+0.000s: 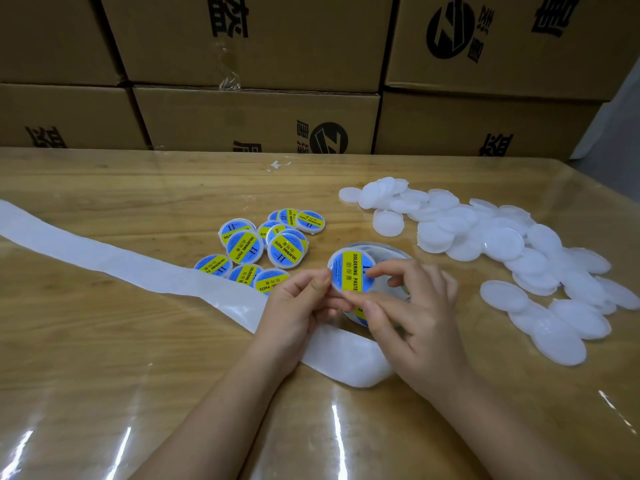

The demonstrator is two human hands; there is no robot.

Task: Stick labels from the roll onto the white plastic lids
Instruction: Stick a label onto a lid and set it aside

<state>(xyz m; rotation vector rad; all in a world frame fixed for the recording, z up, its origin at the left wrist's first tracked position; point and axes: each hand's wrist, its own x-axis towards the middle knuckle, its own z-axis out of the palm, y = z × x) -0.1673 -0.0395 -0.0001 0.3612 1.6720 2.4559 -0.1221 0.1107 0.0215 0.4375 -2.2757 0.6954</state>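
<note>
A white plastic lid (349, 270) with a blue and yellow "Soldering Paste" label on it is held up between both hands at the table's centre. My left hand (299, 303) pinches its left edge. My right hand (412, 306) touches its right side and lower edge with index finger and thumb. The label roll (388, 258) sits right behind the lid, mostly hidden by my right hand. Its spent white backing strip (104, 258) runs off to the left. Several labelled lids (263, 249) lie in a cluster to the left. A pile of bare white lids (502, 244) spreads to the right.
Stacked cardboard boxes (256, 119) form a wall along the table's far edge. The wooden table (138, 375) is covered with a clear plastic sheet. A small scrap of white paper (277, 165) lies near the back.
</note>
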